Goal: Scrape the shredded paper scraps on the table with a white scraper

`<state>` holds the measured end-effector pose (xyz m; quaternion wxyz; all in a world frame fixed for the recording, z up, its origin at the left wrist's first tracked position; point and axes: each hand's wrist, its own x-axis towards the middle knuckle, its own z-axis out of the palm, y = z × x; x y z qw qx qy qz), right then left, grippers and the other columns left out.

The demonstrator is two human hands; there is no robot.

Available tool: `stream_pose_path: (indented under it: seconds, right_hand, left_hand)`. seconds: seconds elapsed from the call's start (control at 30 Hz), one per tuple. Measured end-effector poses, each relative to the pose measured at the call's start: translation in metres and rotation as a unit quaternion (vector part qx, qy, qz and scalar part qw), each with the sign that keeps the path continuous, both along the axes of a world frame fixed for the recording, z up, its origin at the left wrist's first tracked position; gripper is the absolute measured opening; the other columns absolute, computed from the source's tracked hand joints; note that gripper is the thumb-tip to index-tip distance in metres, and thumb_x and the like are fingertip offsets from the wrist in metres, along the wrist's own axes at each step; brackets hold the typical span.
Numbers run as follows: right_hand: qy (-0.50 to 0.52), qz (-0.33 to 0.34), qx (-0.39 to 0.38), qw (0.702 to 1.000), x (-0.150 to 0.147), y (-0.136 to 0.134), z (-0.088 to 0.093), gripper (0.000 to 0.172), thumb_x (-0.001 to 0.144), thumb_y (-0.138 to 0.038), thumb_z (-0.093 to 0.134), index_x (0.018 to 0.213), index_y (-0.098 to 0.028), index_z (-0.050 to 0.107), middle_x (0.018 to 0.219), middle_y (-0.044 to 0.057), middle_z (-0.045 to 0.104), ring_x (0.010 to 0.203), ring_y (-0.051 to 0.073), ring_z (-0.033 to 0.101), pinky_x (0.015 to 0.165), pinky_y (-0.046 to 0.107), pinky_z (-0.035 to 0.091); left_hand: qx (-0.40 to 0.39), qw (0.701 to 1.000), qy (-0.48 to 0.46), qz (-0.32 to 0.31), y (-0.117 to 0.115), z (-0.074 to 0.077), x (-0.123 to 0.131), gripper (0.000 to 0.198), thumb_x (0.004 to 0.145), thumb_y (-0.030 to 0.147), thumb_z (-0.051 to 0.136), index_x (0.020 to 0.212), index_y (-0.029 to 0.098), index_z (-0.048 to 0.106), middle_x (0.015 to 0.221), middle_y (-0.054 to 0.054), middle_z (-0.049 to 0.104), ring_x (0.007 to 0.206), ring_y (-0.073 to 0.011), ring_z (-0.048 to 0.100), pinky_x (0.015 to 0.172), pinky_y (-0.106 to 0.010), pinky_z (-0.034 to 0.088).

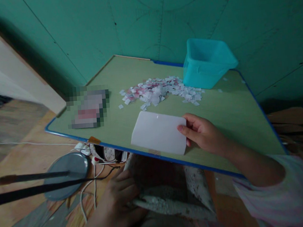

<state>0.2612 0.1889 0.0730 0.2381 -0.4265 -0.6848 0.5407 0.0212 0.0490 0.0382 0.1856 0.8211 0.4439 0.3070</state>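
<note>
My right hand (201,133) pinches the right edge of a white rectangular card (158,132), held low over the front of a green tabletop (227,111) with a blue rim. Behind the card lies a heap of small white and pink paper scraps (160,91). A teal plastic bin (206,63) stands at the back right of the table. My left hand (120,203) is below the table edge, fingers curled on a pale patterned cloth (169,201) in my lap.
A blurred-out flat object (89,108) lies on the table's left side. On the wooden floor to the left are a round grey disc (67,174), white cables (90,188) and a power strip (106,153). Two dark rods (36,183) cross the lower left. Teal walls enclose the corner.
</note>
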Motion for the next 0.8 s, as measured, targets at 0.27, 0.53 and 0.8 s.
stream_pose_path:
  seconds: [0.27, 0.53, 0.8]
  right_hand:
    - [-0.009, 0.014, 0.0, 1.0, -0.002, -0.002, 0.002, 0.028, 0.086, -0.044, 0.052, 0.074, -0.02, 0.044, 0.065, -0.005, 0.049, 0.049, 0.006, 0.049, 0.043, 0.019, 0.039]
    - [-0.011, 0.021, 0.007, 1.0, 0.0, -0.007, 0.002, 0.028, 0.085, -0.045, 0.052, 0.076, -0.02, 0.044, 0.067, -0.004, 0.049, 0.051, 0.007, 0.05, 0.045, 0.02, 0.042]
    - [-0.002, 0.042, -0.007, 0.999, 0.001, -0.011, 0.011, 0.028, 0.084, -0.046, 0.053, 0.077, -0.02, 0.046, 0.067, -0.004, 0.048, 0.052, 0.007, 0.05, 0.046, 0.02, 0.042]
  left_hand:
    - [-0.01, 1.0, -0.004, -0.006, -0.003, -0.007, -0.005, 0.027, 0.073, 0.019, 0.059, 0.053, 0.02, 0.041, 0.049, 0.001, 0.051, 0.053, -0.0139, 0.048, 0.05, -0.027, 0.032]
    - [0.006, 1.0, -0.021, 0.011, -0.001, -0.001, -0.003, 0.025, 0.074, 0.018, 0.056, 0.053, 0.02, 0.044, 0.048, -0.002, 0.053, 0.053, -0.0151, 0.048, 0.049, -0.027, 0.033]
    - [0.009, 1.0, -0.009, 0.009, 0.0, -0.002, -0.006, 0.024, 0.078, 0.022, 0.056, 0.056, 0.02, 0.048, 0.049, -0.002, 0.054, 0.053, -0.0164, 0.048, 0.048, -0.029, 0.034]
